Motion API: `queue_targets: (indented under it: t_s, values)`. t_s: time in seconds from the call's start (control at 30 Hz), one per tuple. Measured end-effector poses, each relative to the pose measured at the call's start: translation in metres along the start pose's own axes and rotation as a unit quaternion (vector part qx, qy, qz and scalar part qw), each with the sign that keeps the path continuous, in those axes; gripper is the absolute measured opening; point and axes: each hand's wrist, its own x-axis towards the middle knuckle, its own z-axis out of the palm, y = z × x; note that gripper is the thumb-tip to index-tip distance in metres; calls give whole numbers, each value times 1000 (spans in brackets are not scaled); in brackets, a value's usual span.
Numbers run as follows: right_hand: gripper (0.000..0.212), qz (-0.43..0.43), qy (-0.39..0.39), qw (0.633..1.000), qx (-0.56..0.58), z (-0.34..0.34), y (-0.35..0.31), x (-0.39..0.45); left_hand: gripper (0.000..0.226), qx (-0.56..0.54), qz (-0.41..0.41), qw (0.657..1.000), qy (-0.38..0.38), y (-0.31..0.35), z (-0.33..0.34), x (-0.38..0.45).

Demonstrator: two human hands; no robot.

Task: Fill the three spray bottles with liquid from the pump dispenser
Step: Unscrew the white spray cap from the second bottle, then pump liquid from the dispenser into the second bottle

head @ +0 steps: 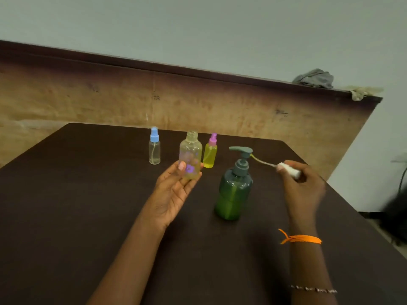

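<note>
My left hand (174,190) holds an uncapped clear spray bottle (190,154) with purple flower print upright above the table, thumb and fingers round its lower part. My right hand (301,183) grips that bottle's white spray cap (288,169), its dip tube pointing left toward the pump. The green pump dispenser (234,190) stands between my hands, its grey nozzle pointing left. A pink-capped spray bottle (210,151) full of yellow liquid stands behind the held bottle. A blue-capped clear spray bottle (154,147) stands further left and looks nearly empty.
The dark brown table (88,205) ends at a wooden board (88,100) behind the bottles. A grey cloth (315,78) and a pale rag (363,91) lie on the board's top edge at the right. A dark object (396,212) sits off the table's right side.
</note>
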Motion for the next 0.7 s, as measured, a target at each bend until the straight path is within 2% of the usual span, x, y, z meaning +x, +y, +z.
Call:
queue_targets:
  t_s: [0.13,0.23,0.3,0.4,0.47,0.57,0.7]
  values:
    - [10,85,-100,979,-153,6,25,-13,32,-96,17,994,51,-12,15,1]
    - [11,80,-166,954,-237,14,34,-22,22,-65,9,995,81,-26,23,1]
    - [13,77,-196,941,-266,15,36,-26,35,-54,4,996,76,-28,20,1]
    - [18,83,-232,928,-279,14,37,-29,72,-53,4,996,70,-29,12,2]
    - [22,88,-243,925,-281,14,35,-29,74,-49,1,997,63,-33,12,2]
    - [24,93,-244,926,-272,13,34,-27,60,-26,-18,998,45,-35,16,0]
    - [19,111,-247,931,-244,11,33,-25,76,-17,-13,999,46,-33,16,0]
